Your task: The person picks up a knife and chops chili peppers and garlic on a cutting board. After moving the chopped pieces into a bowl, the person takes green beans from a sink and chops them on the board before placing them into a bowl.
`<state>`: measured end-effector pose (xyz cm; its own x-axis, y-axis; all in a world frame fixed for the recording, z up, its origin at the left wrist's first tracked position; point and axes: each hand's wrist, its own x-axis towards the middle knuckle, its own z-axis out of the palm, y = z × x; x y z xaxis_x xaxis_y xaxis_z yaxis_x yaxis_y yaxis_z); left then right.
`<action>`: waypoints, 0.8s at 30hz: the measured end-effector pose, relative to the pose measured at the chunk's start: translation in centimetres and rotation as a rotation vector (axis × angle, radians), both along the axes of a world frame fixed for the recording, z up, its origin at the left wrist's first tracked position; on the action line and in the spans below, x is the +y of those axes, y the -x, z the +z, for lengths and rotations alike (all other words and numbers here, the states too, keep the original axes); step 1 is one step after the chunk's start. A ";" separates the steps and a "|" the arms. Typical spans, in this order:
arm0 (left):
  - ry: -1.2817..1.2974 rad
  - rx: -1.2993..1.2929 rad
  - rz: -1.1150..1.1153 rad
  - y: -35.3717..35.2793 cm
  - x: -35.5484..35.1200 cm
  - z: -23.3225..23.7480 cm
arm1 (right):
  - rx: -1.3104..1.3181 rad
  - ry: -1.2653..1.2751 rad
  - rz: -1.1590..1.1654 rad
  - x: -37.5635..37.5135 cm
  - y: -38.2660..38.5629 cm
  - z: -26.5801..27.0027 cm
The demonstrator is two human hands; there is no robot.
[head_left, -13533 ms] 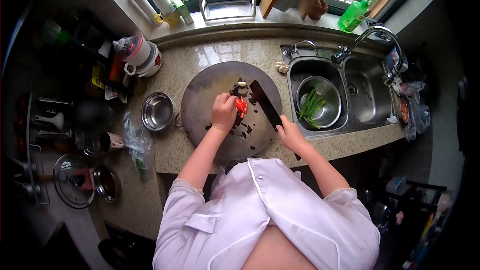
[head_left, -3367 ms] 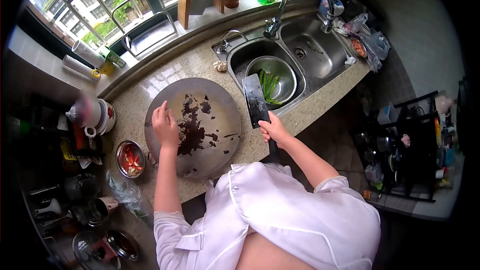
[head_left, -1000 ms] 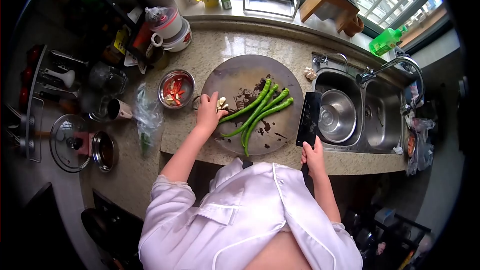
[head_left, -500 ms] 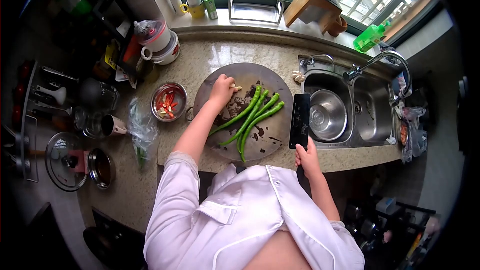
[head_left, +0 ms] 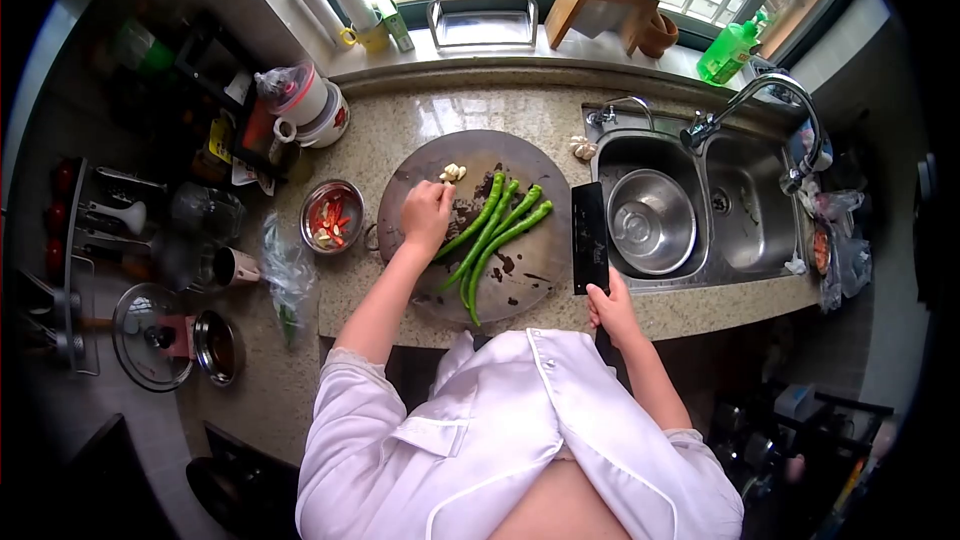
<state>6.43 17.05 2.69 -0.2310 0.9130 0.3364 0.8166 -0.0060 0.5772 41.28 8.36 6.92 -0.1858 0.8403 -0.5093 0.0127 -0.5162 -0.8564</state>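
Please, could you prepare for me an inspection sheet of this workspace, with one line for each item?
Surface: speckled counter; the round board on it has dark patches.
Job's things: green peppers and garlic cloves on the board; small metal bowl with red pieces.
Clutter: plastic bag left of the board; garlic bulb by the sink.
Hands: right hand grips the cleaver; left hand is beside the cloves, contact unclear.
Cables: nothing seen.
Surroundings: large bowl in the sink; knife block and green bottle on the windowsill.
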 end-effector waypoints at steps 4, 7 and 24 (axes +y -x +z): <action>0.341 0.248 -0.164 -5.5 -4.1 1.5 | -0.018 -0.042 0.046 0.5 -0.5 -0.9; 0.281 0.323 -0.188 -6.3 -4.8 -0.1 | -0.041 -0.033 0.079 0.9 -0.1 -0.7; -0.081 0.425 -0.262 -4.4 -2.2 -0.1 | -0.016 -0.077 0.086 0.7 -2.1 -1.2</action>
<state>10.84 14.82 2.60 0.1748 0.8892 0.4228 0.9445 -0.2727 0.1831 43.34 9.02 5.71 -0.2510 0.8583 -0.4476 0.0683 -0.4455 -0.8927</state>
